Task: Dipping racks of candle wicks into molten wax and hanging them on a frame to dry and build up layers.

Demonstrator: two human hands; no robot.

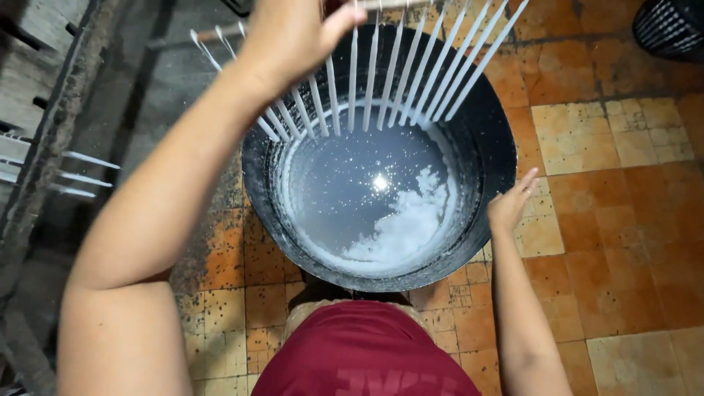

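My left hand [293,33] is raised at the top of the view, gripping a wooden bar from which several thin white candles [400,70] hang in a row. The candles dangle over a big black metal vat [493,128] that holds clear liquid wax [352,187] with a white skin along its near right side. My right hand [512,202] hovers with fingers spread beside the vat's right rim, holding nothing.
The vat stands on a worn orange and cream tiled floor [609,220]. At the left edge, more white candles [81,176] stick out from a dark rack. A black slatted basket [671,26] sits in the top right corner.
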